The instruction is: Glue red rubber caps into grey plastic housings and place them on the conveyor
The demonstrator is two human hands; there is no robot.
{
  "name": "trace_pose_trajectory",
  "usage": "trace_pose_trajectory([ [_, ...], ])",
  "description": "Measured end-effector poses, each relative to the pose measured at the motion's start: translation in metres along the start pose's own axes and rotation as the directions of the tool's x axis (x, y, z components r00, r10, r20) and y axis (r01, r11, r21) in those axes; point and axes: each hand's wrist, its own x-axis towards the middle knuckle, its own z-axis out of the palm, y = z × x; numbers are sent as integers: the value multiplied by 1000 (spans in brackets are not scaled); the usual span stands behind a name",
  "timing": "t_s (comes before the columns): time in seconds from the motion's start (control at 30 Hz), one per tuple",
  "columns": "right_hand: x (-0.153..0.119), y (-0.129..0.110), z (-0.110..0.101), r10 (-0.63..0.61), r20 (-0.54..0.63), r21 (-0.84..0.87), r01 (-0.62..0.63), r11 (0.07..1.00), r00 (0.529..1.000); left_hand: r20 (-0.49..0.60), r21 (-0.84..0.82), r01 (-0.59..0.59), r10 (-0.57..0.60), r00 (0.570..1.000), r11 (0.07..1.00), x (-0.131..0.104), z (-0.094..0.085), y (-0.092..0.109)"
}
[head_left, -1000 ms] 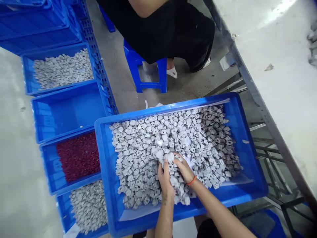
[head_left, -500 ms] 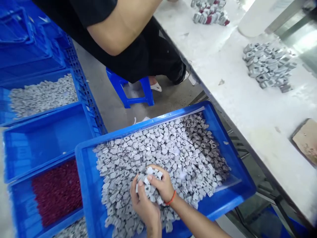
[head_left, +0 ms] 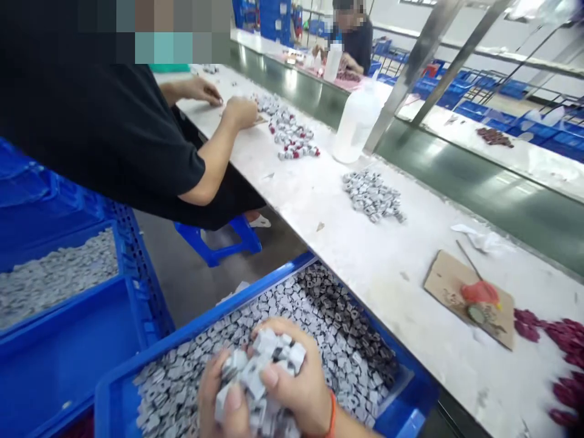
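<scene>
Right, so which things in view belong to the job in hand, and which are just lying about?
Belonging, by the look of it:
left hand and right hand, cupped around grey pieces
blue tub below, holding similar pieces
grey pile on the white table, possibly

Seemingly just lying about:
white bottle
cardboard
crumpled white scrap

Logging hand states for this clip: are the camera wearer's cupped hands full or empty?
Full: a heap of grey pieces shows between the left hand and the right hand.
</scene>
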Motion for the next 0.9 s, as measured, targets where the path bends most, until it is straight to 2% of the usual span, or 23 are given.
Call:
trace_pose_trajectory([
  [0.1, 48, -59, -34, -133, -53, -54, 130, 990, 990, 113, -105, -10, 22, 993, 994, 5, 79, 44],
  [0.2, 102, -88, -83, -238, -151, -129, 220, 967, 960, 233, -160, -70, 106, 967, 985, 3, 166, 66],
  [0.27, 136, -91, -118, -292, -224, -206, 248, 947, 930, 293, -180, -112, 162, 942, 977, 0, 218, 68],
  [0.33, 164, -88, -149, -320, -280, -299, 235, 925, 905, 329, -179, -157, 209, 921, 971, -3, 259, 61],
  [0.43, 190, -83, -186, -330, -296, -451, 174, 875, 896, 352, -133, -240, 272, 896, 962, -6, 296, 45],
  [0.5, 199, -85, -203, -327, -250, -552, 143, 821, 911, 372, -82, -307, 315, 873, 948, -7, 307, 38],
  [0.57, 205, -94, -214, -305, -173, -639, 129, 758, 936, 436, -38, -379, 357, 827, 925, -8, 308, 37],
  [0.6, 209, -100, -219, -286, -129, -675, 127, 727, 949, 491, -26, -416, 374, 787, 909, -7, 305, 39],
  [0.67, 215, -115, -228, -239, -46, -737, 129, 664, 970, 630, -11, -488, 385, 674, 873, -6, 291, 44],
  [0.73, 218, -131, -235, -189, 36, -784, 145, 604, 981, 757, 8, -560, 361, 545, 829, -4, 271, 50],
  [0.8, 215, -146, -242, -153, 102, -819, 170, 548, 983, 842, 33, -630, 318, 435, 776, 0, 249, 52],
  [0.87, 204, -153, -244, -155, 119, -852, 181, 491, 981, 889, 58, -697, 281, 362, 715, 4, 233, 50],
  [0.9, 194, -152, -244, -174, 101, -871, 171, 460, 980, 900, 73, -727, 268, 343, 683, 6, 229, 47],
])
